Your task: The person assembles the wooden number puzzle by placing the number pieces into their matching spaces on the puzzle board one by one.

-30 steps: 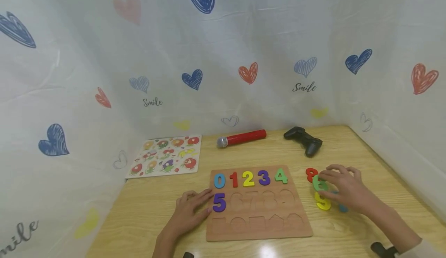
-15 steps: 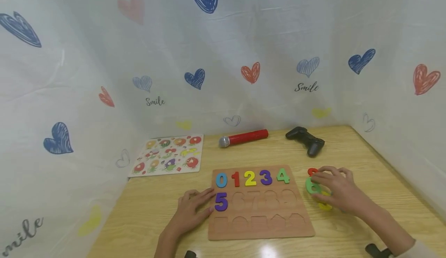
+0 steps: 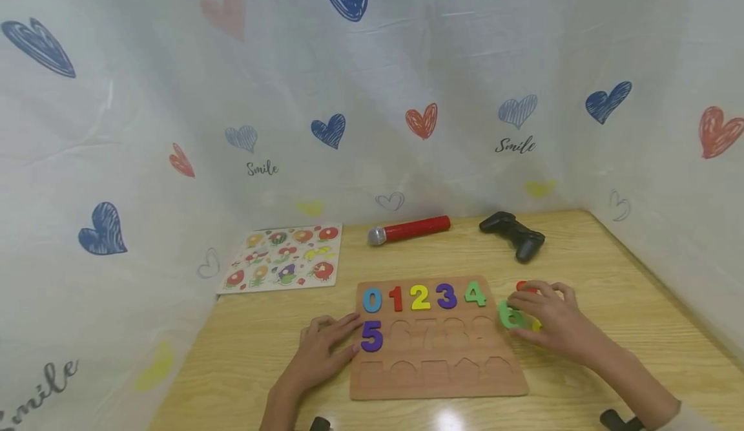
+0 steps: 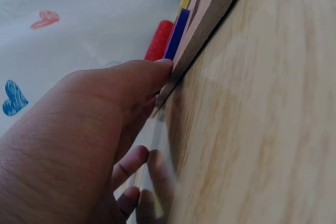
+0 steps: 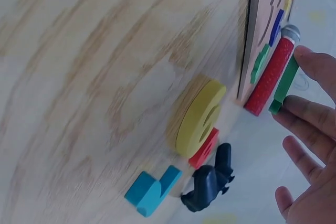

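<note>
My right hand (image 3: 551,320) pinches a green number 6 (image 3: 504,315) between thumb and fingers, raised by the right edge of the wooden number board (image 3: 442,387). In the right wrist view the green 6 (image 5: 286,83) is edge-on, its other fingers spread. My left hand (image 3: 320,355) rests at the board's left edge, thumb and fingertips touching it beside the purple 5 (image 3: 372,336). Numbers 0 to 4 fill the top row; the other recesses show bare wood. Below my right hand lie a yellow 9 (image 5: 202,121), a red piece (image 5: 205,148) and a blue piece (image 5: 149,192).
A red microphone (image 3: 414,229) and a black game controller (image 3: 514,236) lie at the back of the table. A fruit puzzle board (image 3: 281,260) sits at the back left. A white curtain with printed hearts (image 3: 372,82) surrounds the table's back and sides.
My right hand has lifted the green 6 from the loose numbers and moved it left to the board's right edge. My left hand stays at the board's left edge; the head view shifts slightly.
</note>
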Available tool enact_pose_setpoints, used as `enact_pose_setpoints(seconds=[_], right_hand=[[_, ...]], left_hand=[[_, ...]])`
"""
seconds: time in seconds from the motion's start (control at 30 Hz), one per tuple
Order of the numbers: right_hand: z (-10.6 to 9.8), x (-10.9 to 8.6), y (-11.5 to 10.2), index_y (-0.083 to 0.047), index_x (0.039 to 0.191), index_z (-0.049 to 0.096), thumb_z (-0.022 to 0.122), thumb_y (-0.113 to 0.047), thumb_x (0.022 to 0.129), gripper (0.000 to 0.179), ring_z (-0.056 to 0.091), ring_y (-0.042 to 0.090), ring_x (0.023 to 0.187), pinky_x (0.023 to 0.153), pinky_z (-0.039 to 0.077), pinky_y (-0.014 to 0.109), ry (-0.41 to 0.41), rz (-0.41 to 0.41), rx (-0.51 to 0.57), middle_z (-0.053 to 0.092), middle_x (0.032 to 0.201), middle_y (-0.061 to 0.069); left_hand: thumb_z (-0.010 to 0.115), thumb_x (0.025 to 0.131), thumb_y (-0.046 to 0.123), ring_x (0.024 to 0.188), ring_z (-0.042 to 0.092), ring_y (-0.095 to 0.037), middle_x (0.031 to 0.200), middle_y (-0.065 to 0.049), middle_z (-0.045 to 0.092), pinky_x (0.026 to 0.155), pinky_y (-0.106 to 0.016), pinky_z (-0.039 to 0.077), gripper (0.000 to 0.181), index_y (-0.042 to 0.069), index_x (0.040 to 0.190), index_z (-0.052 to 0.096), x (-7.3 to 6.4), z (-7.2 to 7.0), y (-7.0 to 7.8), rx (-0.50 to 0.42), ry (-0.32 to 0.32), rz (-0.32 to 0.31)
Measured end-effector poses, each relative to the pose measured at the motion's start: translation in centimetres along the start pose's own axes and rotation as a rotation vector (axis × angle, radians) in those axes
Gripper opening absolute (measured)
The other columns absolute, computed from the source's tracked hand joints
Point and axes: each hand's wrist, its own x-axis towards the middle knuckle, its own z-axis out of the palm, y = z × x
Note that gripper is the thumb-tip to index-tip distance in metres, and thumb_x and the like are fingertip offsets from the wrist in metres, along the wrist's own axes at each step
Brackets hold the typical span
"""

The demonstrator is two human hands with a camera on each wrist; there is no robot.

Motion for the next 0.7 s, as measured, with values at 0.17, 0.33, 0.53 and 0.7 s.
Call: enact_pose_setpoints(seconds=[0.17, 0.33, 0.53, 0.7], right_hand=[[0.2, 0.3, -0.6, -0.012, 0.110, 0.075, 0.090, -0.030, 0.070, 0.046, 0.049, 0.033, 0.116, 0.087, 0.025, 0.060, 0.016, -0.034, 0.014, 0.071, 0.111, 0.001], [0.4, 0.7, -1.1, -0.013, 0.110, 0.075, 0.089, -0.032, 0.072, 0.045, 0.050, 0.029, 0.113, 0.088, 0.025, 0.060, 0.002, -0.036, 0.010, 0.070, 0.111, -0.001], [0.8, 1.1, -1.6, -0.014, 0.111, 0.075, 0.089, -0.035, 0.072, 0.046, 0.052, 0.028, 0.113, 0.088, 0.025, 0.061, 0.005, -0.045, 0.009, 0.071, 0.110, -0.002], [1.2, 1.4, -2.0, -0.015, 0.113, 0.075, 0.088, -0.037, 0.073, 0.047, 0.051, 0.028, 0.114, 0.089, 0.024, 0.063, 0.003, -0.054, 0.023, 0.071, 0.112, -0.003]], left_hand=[[0.054, 0.098, 0.056, 0.121, 0.035, -0.017, 0.151, 0.016, 0.046, 0.090, -0.048, 0.028, 0.051, 0.036, 0.144, 0.055, 0.0, 0.0, 0.0, 0.004, -0.007, -0.004], [0.053, 0.098, 0.057, 0.121, 0.035, -0.018, 0.151, 0.017, 0.046, 0.090, -0.047, 0.028, 0.051, 0.036, 0.144, 0.055, 0.0, 0.0, -0.1, 0.002, -0.011, -0.002], [0.054, 0.098, 0.056, 0.121, 0.036, -0.018, 0.150, 0.016, 0.047, 0.090, -0.048, 0.028, 0.050, 0.034, 0.143, 0.056, 0.0, 0.0, -0.1, -0.013, 0.003, 0.008], [0.055, 0.097, 0.055, 0.121, 0.036, -0.017, 0.150, 0.016, 0.047, 0.091, -0.049, 0.028, 0.050, 0.034, 0.143, 0.057, 0.0, 0.0, -0.1, -0.019, 0.005, 0.006]])
